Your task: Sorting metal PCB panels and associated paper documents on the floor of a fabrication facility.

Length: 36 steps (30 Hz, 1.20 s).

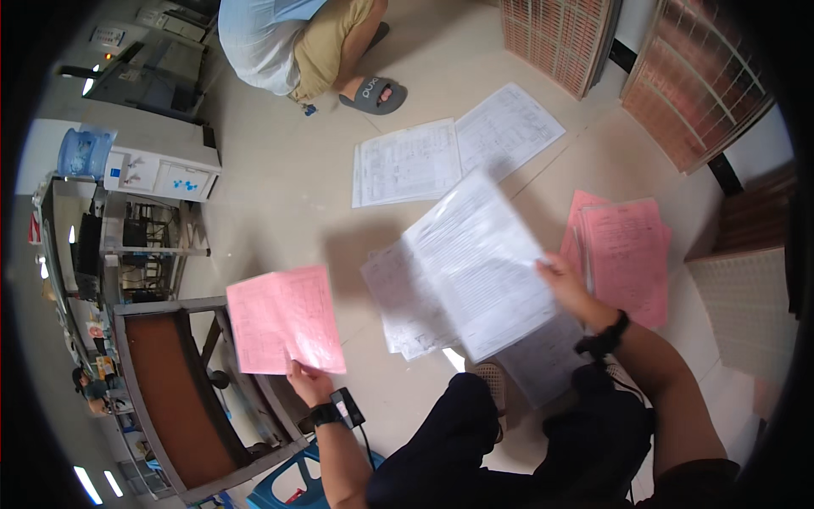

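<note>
My left hand (310, 383) is closed on the lower edge of a pink printed sheet (284, 318), which looks glossy, as if in a clear sleeve. Pinched by its right edge, a white printed sheet (483, 263) hangs from my right hand (564, 284), slightly blurred. Beneath that sheet, partly covered, white papers (398, 297) lie on the floor. Just right of my right hand rests a pile of pink sheets (627, 254). Farther off are two more groups of white papers, a left one (407, 165) and a right one (509, 127), touching each other.
A person (297, 51) in grey slippers squats at the far left. Tall reddish racks (555, 38) line the right side. On my left stand a brown-topped wooden frame (174, 399), a blue stool (292, 483) and a water dispenser (161, 170).
</note>
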Available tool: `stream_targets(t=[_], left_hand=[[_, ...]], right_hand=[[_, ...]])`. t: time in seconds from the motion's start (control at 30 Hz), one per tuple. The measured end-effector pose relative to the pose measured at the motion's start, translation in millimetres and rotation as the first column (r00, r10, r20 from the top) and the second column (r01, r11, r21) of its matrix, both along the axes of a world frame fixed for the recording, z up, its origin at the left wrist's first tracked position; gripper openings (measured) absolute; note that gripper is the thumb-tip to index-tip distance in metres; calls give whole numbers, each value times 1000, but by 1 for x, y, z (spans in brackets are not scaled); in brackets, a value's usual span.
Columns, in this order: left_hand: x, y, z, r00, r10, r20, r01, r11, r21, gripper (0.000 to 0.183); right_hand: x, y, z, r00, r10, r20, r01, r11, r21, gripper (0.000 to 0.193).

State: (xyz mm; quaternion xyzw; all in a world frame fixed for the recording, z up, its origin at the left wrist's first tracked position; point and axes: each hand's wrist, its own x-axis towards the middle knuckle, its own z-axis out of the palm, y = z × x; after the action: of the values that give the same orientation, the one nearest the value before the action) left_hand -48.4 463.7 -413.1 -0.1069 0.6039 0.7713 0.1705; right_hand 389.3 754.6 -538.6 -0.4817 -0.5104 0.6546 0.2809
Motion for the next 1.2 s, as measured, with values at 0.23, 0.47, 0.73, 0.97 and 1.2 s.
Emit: stream_targets(t=[0.23, 0.47, 0.73, 0.97, 1.2], left_hand=[[21, -23, -14, 977, -179, -114, 140, 948, -286, 20], [68, 42, -23, 959, -276, 69, 285, 936, -208, 19], [124, 130, -41, 803, -587, 101, 595, 792, -136, 20], [158, 168, -37, 655, -745, 125, 755, 650, -84, 20], [154, 169, -69, 698, -689, 192, 714, 688, -128, 23]], right_hand=[[-110, -32, -38, 975, 201, 94, -206, 977, 50, 33], [25, -8, -46, 960, -18, 279, -134, 848, 513, 44], [224, -21, -42, 235, -577, 782, 246, 814, 526, 65], [259, -36, -42, 487, -388, 782, 361, 905, 225, 60], [270, -36, -31, 540, -445, 714, 439, 873, 212, 21]])
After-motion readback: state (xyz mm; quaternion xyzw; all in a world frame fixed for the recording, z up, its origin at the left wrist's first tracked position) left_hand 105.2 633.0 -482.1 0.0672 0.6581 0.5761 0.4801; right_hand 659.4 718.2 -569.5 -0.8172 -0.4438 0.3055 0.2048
